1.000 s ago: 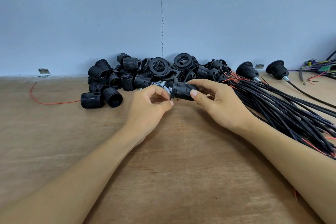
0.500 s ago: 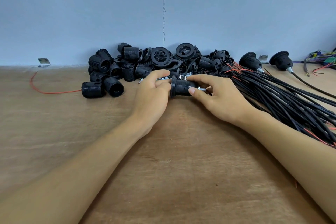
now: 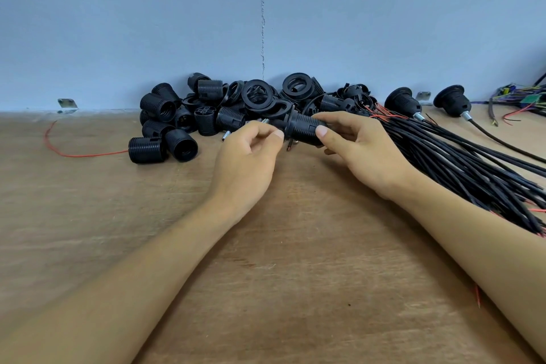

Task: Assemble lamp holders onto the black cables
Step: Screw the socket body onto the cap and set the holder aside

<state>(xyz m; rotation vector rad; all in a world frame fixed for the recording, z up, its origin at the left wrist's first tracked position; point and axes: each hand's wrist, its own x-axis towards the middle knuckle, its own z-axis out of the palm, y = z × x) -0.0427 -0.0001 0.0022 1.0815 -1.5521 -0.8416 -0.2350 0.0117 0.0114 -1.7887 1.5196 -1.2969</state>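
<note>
My right hand (image 3: 359, 148) grips a black threaded lamp holder (image 3: 302, 128) lying sideways, thumb on its body, just above the wooden table (image 3: 266, 275). My left hand (image 3: 248, 159) meets the holder's flanged left end, with thumb and forefinger pinched there; what they pinch is hidden. A pile of loose black lamp holders and rings (image 3: 224, 109) lies behind against the wall. A thick bundle of black cables (image 3: 461, 162) with red wire ends fans out to the right of my right hand.
Two assembled holders on cables (image 3: 404, 103) (image 3: 452, 103) stand at the back right. A loose red wire (image 3: 74, 154) curls at the left. Small metal parts (image 3: 226, 135) lie near my left hand. A tangle of coloured wires (image 3: 520, 100) sits far right.
Both hands lifted the holder slightly and shifted it a little right. My left fingers moved from beside the holder's end to pinching at it.
</note>
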